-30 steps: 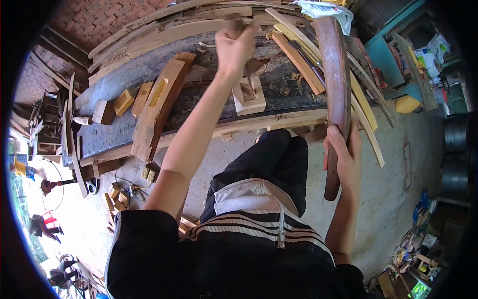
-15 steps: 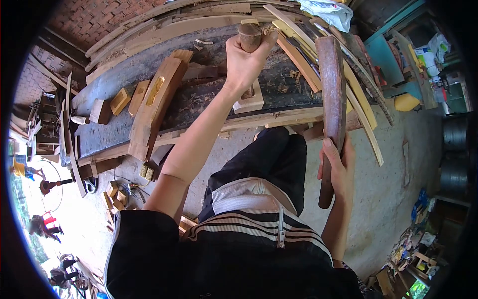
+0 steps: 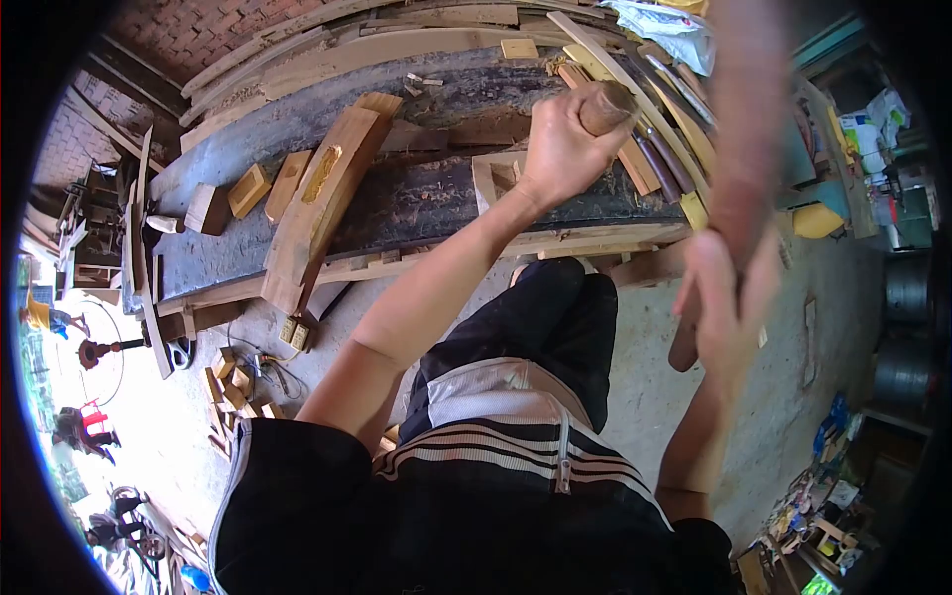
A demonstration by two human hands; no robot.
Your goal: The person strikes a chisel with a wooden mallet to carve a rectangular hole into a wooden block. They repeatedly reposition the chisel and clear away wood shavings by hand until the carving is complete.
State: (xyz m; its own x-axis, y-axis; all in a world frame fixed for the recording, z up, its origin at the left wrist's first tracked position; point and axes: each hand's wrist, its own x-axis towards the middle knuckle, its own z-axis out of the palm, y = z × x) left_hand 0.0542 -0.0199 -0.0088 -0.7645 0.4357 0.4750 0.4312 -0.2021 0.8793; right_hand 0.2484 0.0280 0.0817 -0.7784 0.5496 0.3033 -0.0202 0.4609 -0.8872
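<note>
My left hand (image 3: 567, 149) is closed around the thick, round wooden handle of a chisel (image 3: 607, 107), seen nearly end-on; its blade is hidden beneath my fist. Just left of that wrist, a pale wooden block (image 3: 488, 180) with a cut opening lies on the dark workbench (image 3: 416, 206). At the right, my right hand (image 3: 732, 297) grips a long, brown wooden mallet (image 3: 751, 129) near its lower end. The mallet is raised upright and smeared by motion. Several tools with dark handles (image 3: 662, 164) lie beyond my left hand, beside wooden strips.
A long timber with a mortise (image 3: 319, 178) lies across the bench. Small wooden blocks (image 3: 248, 190) sit to its left. Long boards (image 3: 327, 74) line the back by the brick wall. Offcuts (image 3: 230, 382) and cables lie on the floor. A white plastic bag (image 3: 659, 35) rests at the back.
My left hand has moved right with the chisel, away from the pale block, uncovering it. My right hand has swung the mallet up and to the right.
</note>
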